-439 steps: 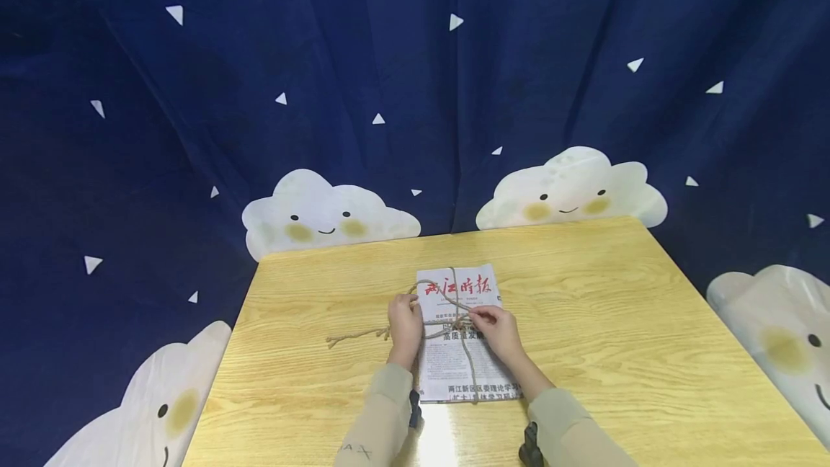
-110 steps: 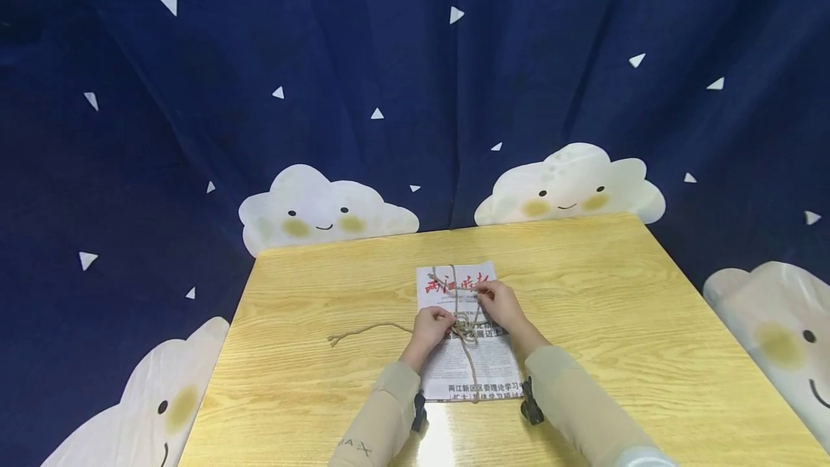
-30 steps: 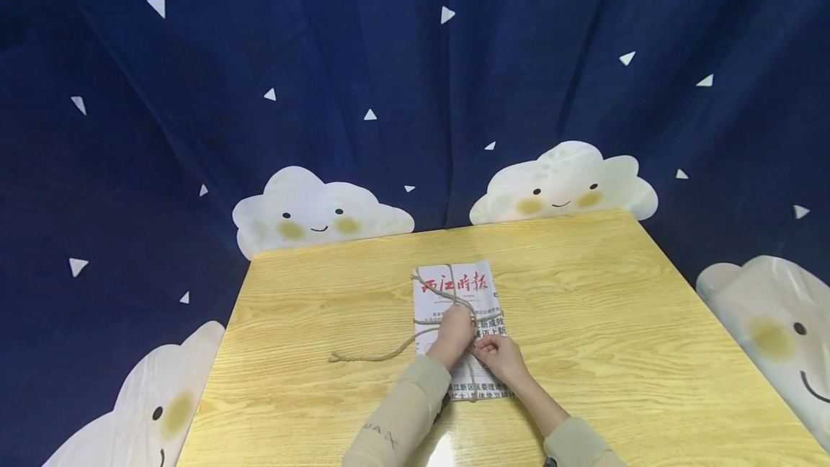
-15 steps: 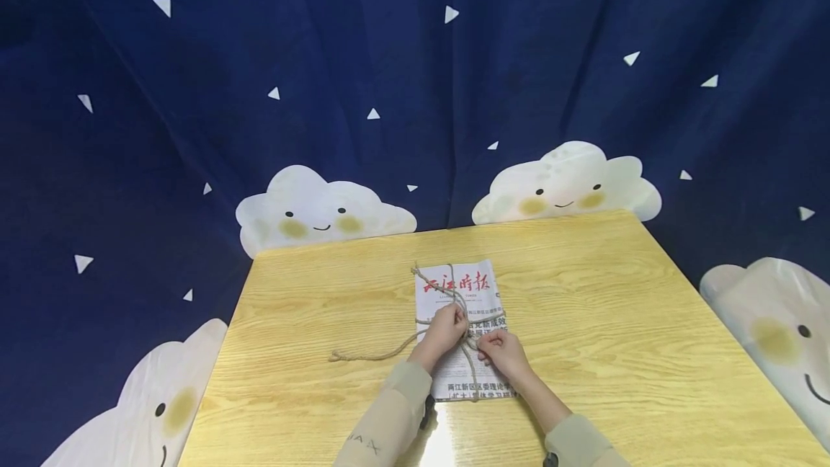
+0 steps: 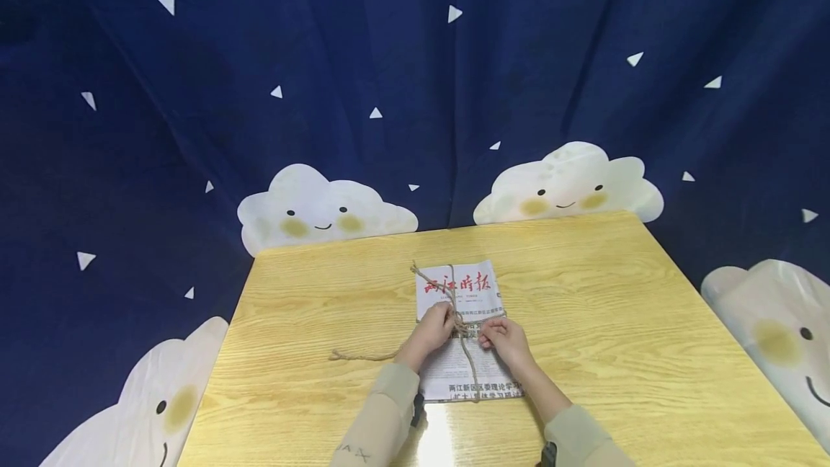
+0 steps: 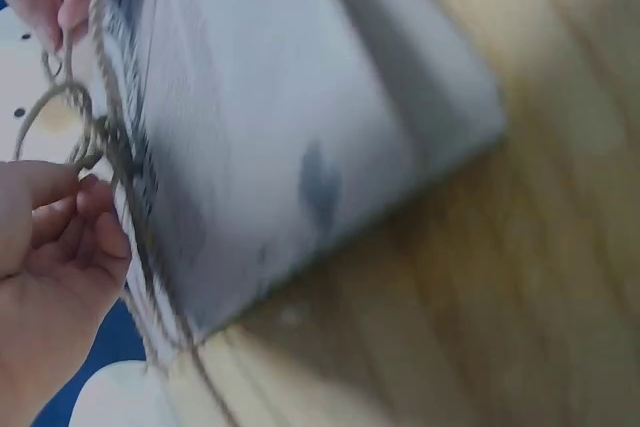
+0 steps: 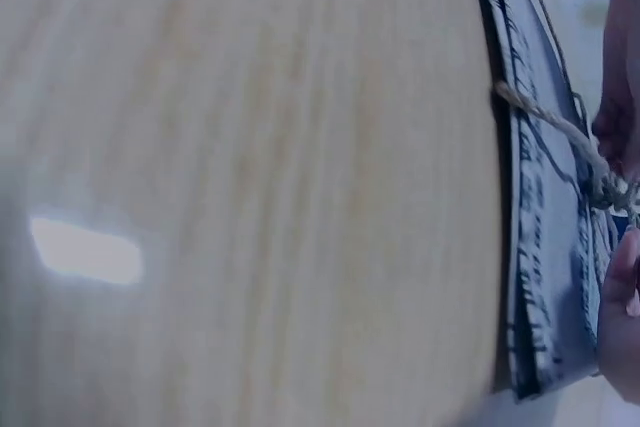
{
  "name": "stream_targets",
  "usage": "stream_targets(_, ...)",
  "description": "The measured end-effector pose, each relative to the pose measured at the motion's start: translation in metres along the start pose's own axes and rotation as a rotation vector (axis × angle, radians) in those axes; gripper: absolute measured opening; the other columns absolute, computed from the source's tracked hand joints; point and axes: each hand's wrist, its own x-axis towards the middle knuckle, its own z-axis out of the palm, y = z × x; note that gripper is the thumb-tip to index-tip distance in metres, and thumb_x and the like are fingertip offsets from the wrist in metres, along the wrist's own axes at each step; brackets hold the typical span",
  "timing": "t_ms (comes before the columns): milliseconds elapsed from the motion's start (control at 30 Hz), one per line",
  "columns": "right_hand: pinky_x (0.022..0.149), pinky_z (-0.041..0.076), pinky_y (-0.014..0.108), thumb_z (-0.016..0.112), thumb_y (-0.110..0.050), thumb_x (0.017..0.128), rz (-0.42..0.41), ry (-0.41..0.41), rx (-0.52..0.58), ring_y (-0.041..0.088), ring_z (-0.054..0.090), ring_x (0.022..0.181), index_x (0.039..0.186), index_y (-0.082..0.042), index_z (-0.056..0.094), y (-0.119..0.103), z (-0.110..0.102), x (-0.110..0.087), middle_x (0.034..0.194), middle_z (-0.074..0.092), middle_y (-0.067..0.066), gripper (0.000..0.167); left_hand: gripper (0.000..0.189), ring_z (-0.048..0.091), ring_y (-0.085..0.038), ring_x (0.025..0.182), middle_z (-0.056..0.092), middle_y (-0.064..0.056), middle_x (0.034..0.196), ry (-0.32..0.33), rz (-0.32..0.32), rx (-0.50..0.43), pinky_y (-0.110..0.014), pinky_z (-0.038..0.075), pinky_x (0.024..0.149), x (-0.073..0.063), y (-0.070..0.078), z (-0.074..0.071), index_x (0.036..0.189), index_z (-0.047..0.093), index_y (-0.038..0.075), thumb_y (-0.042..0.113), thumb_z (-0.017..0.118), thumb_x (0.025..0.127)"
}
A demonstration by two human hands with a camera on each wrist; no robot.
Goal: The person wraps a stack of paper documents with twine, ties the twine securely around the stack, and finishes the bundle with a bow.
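Note:
A folded newspaper bundle [image 5: 447, 373] lies on the table, with brown twine crossing it both ways. Near its middle sits the twine knot [image 5: 460, 324]. My left hand [image 5: 433, 326] is just left of the knot; in the left wrist view its thumb and finger pinch a twine loop [image 6: 38, 107] close to the knot. On the other side, my right hand [image 5: 506, 341] pinches a thin strand of twine, seen at the top of the left wrist view. In the right wrist view the right hand [image 7: 622, 322] is partly cut off by the frame edge.
One loose twine end [image 5: 353, 356] trails left over the wooden table [image 5: 616, 323]. Another frayed end [image 5: 415, 267] lies at the bundle's top left corner. Behind the table hangs a dark blue curtain [image 5: 337, 56] with clouds and triangles.
Over the last second my left hand draws back leftward off the knot, uncovering it, and my right hand shifts slightly up and right. Earlier, both hands worked the twine higher on the bundle.

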Motion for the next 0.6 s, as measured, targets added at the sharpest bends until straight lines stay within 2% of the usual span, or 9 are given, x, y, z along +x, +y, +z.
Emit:
stream_targets(133, 0.059, 0.054, 0.024, 0.057, 0.001, 0.085, 0.016, -0.003, -0.006, 0.013, 0.060, 0.060, 0.095, 0.013, 0.055, -0.007, -0.003, 0.008, 0.072, 0.064, 0.011, 0.015, 0.013, 0.045, -0.012, 0.066, 0.048, -0.001, 0.074, -0.051, 0.011, 0.070, -0.027, 0.045, 0.062, -0.005, -0.004, -0.011, 0.080, 0.051, 0.005, 0.005, 0.048, 0.093)
stream_targets(233, 0.059, 0.054, 0.025, 0.057, 0.001, 0.085, 0.033, -0.003, -0.013, 0.013, 0.061, 0.060, 0.096, 0.012, 0.055, -0.012, -0.006, 0.012, 0.072, 0.064, 0.012, 0.015, 0.014, 0.044, -0.011, 0.064, 0.046, 0.000, 0.072, -0.058, 0.000, 0.078, -0.026, 0.044, 0.060, -0.009, -0.009, -0.016, 0.079, 0.050, 0.005, 0.005, 0.047, 0.092)
stream_targets(433, 0.056, 0.053, 0.024, 0.057, 0.001, 0.085, 0.061, -0.022, -0.070, 0.013, 0.059, 0.058, 0.096, 0.012, 0.055, -0.019, -0.012, 0.018, 0.069, 0.063, 0.009, 0.016, 0.012, 0.038, -0.008, 0.055, 0.041, 0.002, 0.063, -0.036, -0.045, 0.013, -0.020, 0.035, 0.048, -0.015, -0.018, -0.022, 0.074, 0.048, 0.007, 0.004, 0.051, 0.085)
stream_targets(600, 0.051, 0.050, 0.021, 0.054, 0.002, 0.086, 0.074, 0.005, -0.113, 0.010, 0.056, 0.054, 0.098, 0.013, 0.055, -0.021, -0.019, 0.025, 0.066, 0.061, 0.006, 0.016, 0.012, 0.037, -0.008, 0.052, 0.040, 0.003, 0.060, 0.006, -0.101, 0.000, -0.019, 0.032, 0.045, -0.021, -0.026, -0.028, 0.072, 0.047, 0.007, 0.004, 0.051, 0.082)
